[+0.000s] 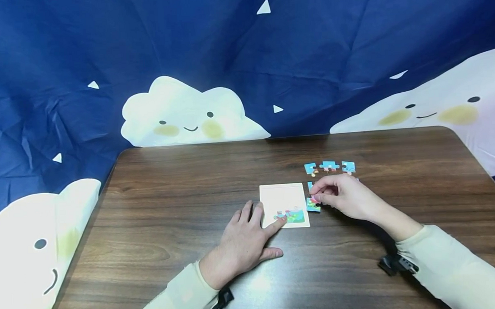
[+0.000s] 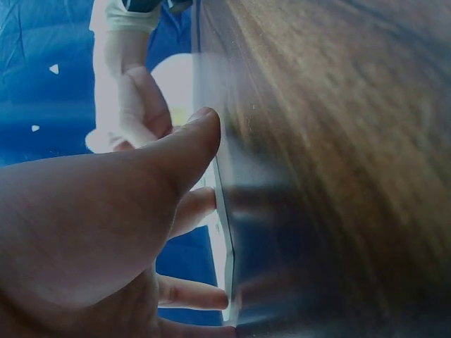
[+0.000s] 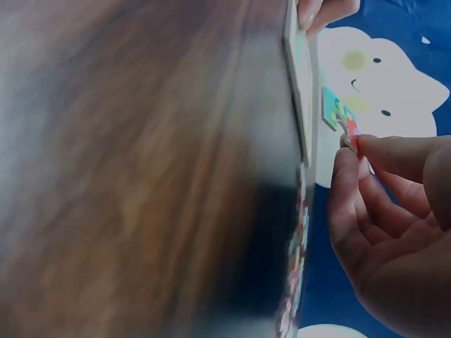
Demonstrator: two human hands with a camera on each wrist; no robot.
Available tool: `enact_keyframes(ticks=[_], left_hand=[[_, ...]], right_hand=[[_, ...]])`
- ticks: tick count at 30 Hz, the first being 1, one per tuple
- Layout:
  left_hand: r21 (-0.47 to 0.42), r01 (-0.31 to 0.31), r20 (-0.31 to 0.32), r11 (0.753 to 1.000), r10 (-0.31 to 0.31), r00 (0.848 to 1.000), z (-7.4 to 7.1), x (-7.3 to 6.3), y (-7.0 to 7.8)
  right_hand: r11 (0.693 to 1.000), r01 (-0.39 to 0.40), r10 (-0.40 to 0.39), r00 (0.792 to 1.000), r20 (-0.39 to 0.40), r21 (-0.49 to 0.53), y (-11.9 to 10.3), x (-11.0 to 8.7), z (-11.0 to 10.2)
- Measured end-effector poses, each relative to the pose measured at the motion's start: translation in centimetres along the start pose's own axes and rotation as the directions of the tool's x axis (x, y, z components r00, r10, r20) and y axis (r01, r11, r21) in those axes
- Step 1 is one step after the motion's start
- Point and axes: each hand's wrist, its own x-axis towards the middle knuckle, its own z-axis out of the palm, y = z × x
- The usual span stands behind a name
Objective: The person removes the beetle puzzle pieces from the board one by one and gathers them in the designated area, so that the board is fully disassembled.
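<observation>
A square white puzzle board point(image 1: 279, 194) lies on the table, with joined colourful pieces point(image 1: 295, 216) in its lower right part. My left hand point(image 1: 246, 241) rests over the board's left and lower edge, fingers spread; its index fingertip touches the joined pieces. Just right of the board, my right hand point(image 1: 349, 196) pinches a green, blue and red puzzle piece point(image 3: 338, 113) between thumb and fingers. In the right wrist view that piece is held above the tabletop. Beyond the right hand lie loose blue-topped pieces point(image 1: 329, 165); the hand partly hides others.
The brown wooden table point(image 1: 171, 198) extends around the board, its far edge against a blue cloth point(image 1: 194, 38) printed with white clouds. Small black wrist cameras point(image 1: 398, 264) sit under both sleeves.
</observation>
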Motion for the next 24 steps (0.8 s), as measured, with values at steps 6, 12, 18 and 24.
enact_keyframes(ticks=[6,12,18,24], left_hand=[[-0.004,-0.003,0.007,1.000,0.003,1.000,0.0,0.0,0.0],[-0.030,-0.001,0.012,1.000,0.001,1.000,0.0,-0.1,-0.2],[-0.080,-0.015,-0.022,0.997,0.013,1.000,0.0,0.0,-0.4],[-0.103,-0.002,-0.047,0.995,-0.002,0.999,-0.3,0.0,-0.2]], right_hand=[[0.999,0.004,-0.004,1.000,-0.002,-0.049,1.0,-0.1,0.0],[0.995,0.030,-0.031,0.999,-0.008,-0.096,1.3,0.1,0.2],[0.988,0.062,-0.069,0.997,-0.041,-0.144,1.4,0.0,0.0],[0.990,0.091,-0.096,0.995,-0.038,-0.105,0.8,-0.4,-0.2]])
